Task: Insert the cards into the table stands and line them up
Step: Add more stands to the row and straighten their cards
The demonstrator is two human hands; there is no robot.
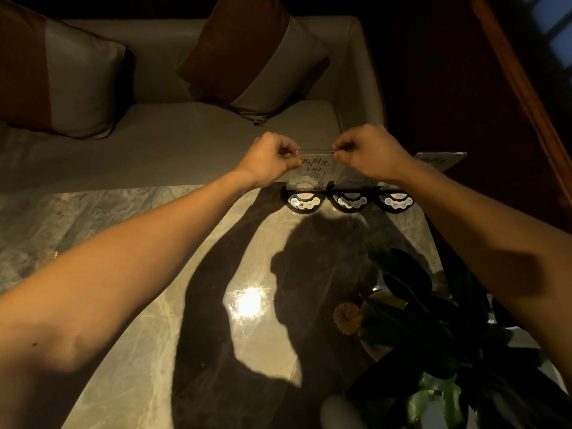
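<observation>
Three black half-round table stands sit in a row at the far edge of the marble table: left stand, middle stand, right stand. A clear card with printed characters and "02" stands upright above the left stand. My left hand pinches its top left corner, and my right hand pinches its top right corner. Another card rises behind my right wrist over the right stand, partly hidden.
A potted plant with dark leaves fills the near right of the marble table. A beige sofa with two brown-and-cream cushions lies beyond the table's far edge. A bright lamp glare shines on the tabletop.
</observation>
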